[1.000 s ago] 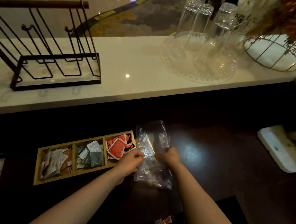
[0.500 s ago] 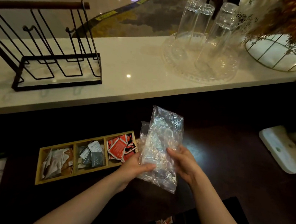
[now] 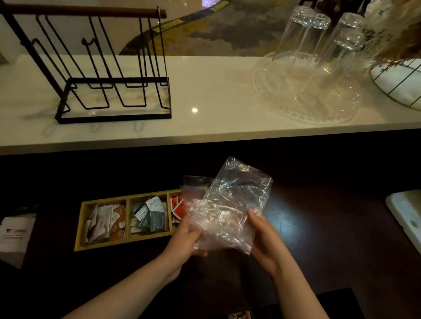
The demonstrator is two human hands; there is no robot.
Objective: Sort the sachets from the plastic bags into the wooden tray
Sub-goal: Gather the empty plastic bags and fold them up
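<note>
From the head camera, the left hand and right hand pinch crumpled clear plastic bags upright above the dark counter, hiding most of the wooden tray's right compartment, whose red sachets barely show, the bags' contents indiscernible.

Clear plastic bags held at centre frame by left hand and right hand, wooden tray of sorted sachets lower left, glasses on counter upper right
</note>
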